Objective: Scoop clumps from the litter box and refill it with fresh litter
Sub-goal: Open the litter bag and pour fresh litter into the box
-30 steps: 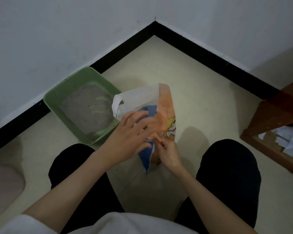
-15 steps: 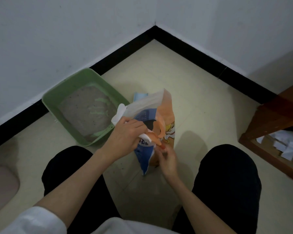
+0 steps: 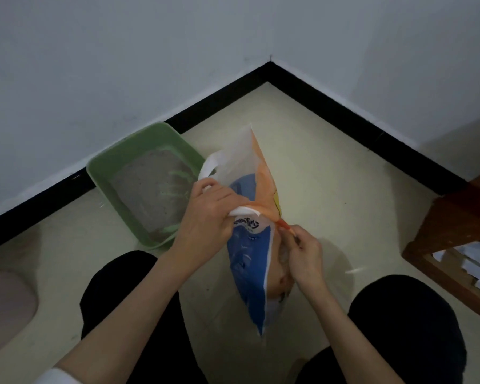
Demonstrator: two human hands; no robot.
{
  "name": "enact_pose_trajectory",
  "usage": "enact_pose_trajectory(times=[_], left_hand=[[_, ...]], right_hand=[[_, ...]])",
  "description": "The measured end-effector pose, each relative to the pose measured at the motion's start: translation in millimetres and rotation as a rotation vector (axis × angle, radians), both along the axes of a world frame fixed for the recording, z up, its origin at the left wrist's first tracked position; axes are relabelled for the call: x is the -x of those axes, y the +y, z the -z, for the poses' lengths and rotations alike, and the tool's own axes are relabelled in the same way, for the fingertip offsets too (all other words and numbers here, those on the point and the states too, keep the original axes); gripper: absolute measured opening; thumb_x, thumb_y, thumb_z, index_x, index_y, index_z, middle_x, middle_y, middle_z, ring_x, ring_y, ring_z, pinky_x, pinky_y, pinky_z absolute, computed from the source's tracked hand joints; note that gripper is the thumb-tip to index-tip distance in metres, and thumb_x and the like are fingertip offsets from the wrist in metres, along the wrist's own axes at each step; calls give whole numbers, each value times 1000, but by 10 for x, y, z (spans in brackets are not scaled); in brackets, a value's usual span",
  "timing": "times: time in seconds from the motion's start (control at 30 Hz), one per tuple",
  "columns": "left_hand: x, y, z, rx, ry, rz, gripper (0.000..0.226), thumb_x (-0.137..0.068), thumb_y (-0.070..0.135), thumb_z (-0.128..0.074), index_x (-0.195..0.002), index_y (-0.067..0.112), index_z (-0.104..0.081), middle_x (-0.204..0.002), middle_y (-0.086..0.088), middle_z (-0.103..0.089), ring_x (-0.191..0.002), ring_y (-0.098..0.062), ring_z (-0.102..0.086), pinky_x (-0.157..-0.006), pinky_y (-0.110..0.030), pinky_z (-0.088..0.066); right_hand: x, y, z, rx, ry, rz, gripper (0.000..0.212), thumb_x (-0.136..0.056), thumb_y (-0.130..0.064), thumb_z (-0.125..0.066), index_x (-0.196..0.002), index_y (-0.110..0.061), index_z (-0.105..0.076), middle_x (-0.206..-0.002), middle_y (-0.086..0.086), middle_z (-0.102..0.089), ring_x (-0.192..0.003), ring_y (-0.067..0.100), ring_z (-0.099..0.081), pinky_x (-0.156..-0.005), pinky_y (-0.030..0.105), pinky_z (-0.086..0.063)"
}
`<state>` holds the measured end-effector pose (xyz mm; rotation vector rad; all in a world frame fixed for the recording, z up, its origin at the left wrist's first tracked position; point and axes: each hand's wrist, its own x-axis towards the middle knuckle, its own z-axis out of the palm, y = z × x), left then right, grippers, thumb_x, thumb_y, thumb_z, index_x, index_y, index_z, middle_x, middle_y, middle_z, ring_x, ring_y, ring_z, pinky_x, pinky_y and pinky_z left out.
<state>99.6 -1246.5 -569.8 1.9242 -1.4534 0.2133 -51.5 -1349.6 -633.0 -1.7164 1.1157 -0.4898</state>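
Note:
A blue, white and orange litter bag [image 3: 250, 275] stands on the floor between my knees. My left hand [image 3: 209, 214] grips its gathered white top near the handle cut-out. My right hand [image 3: 302, 250] pinches the orange corner of the bag at its right edge. A green litter box [image 3: 106, 173] with grey litter inside sits on the floor to the left, against the wall. No scoop is visible.
Black skirting [image 3: 344, 106] runs along both walls into the corner ahead. A brown wooden frame [image 3: 455, 245] holding white paper scraps stands at the right. A pinkish-grey mat [image 3: 3, 303] lies at the left edge. My dark-trousered knees flank the bag.
The bag's top has been pulled up and stretched taller. My left hand has shifted onto the gathered top, and my right hand has risen to the orange corner.

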Motion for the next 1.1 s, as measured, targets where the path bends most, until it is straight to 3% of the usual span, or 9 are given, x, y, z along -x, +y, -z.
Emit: enact_pose_trajectory(times=[0.1, 0.2, 0.3, 0.43, 0.63, 0.8, 0.9, 1.03, 1.1], left_hand=[[-124, 6, -84, 3, -47, -48, 16, -77, 5, -58, -80, 15, -71, -73, 3, -66, -74, -8, -51, -94, -23, -26], [-234, 125, -33, -44, -15, -60, 18, -72, 1, -64, -82, 14, -71, -73, 2, -66, -75, -10, -50, -84, -22, -28], [-237, 327, 137, -111, 82, -82, 22, -74, 5, -55, -85, 15, -71, -72, 4, -64, -73, -10, -50, -76, -20, -26], [-242, 371, 164, -123, 163, -90, 29, -77, 13, -44, -86, 14, -72, -74, 3, -65, -72, -9, -50, -71, -21, -24], [-267, 88, 16, -190, 40, -12, 20, -73, 5, -64, -84, 21, -69, -71, 5, -65, -66, -16, -56, -74, -25, -25], [-501, -338, -285, -402, -260, -13, 29, -77, 11, -68, -104, 20, -63, -107, 0, -63, -103, -21, -57, -100, -40, -25], [-480, -473, -151, -495, -474, 54, 53, -60, 11, -75, -111, 18, -61, -108, -4, -65, -108, -27, -57, -98, -48, -32], [-496, -536, 115, -716, -487, 53, 42, -83, 25, -61, -124, 23, -52, -117, 0, -59, -115, -23, -49, -102, -46, -21], [-588, -609, 192, -704, -431, 2, 27, -91, 31, -49, -117, 26, -55, -110, 3, -59, -108, -20, -51, -100, -39, -19]], right_hand=[[-85, 28, -128, -15, -83, -4, 37, -95, -17, -50, -58, -22, -49, -58, -4, -51, -58, 8, -46, -57, 20, -37], [-158, 101, -100, -75, -116, -55, 35, -96, -17, -48, -61, -14, -48, -59, 0, -49, -58, 9, -43, -58, 24, -36], [-179, 214, 39, -155, -42, -132, 33, -96, -21, -46, -64, -13, -50, -64, 5, -53, -62, 16, -48, -60, 28, -39], [-205, 224, 75, -145, -35, -178, 35, -97, -19, -45, -63, -14, -50, -60, -1, -52, -55, 6, -46, -52, 12, -36], [-294, -68, 136, -186, -72, -184, 32, -98, -21, -43, -68, -11, -46, -63, 6, -51, -58, 11, -47, -54, 18, -38], [-477, -310, 177, -195, -35, -279, 31, -98, -22, -41, -70, -10, -47, -68, 9, -54, -61, 13, -49, -56, 22, -39], [-566, -494, 231, -205, -42, -348, 34, -98, -24, -42, -78, 1, -53, -74, 18, -57, -68, 19, -53, -64, 30, -42], [-716, -713, 249, -102, 9, -468, 35, -99, -20, -42, -64, -19, -46, -64, -5, -53, -58, 7, -46, -54, 14, -35], [-837, -758, 247, -29, 72, -541, 37, -99, -21, -40, -63, -26, -45, -64, -12, -51, -57, 1, -45, -52, 10, -35]])
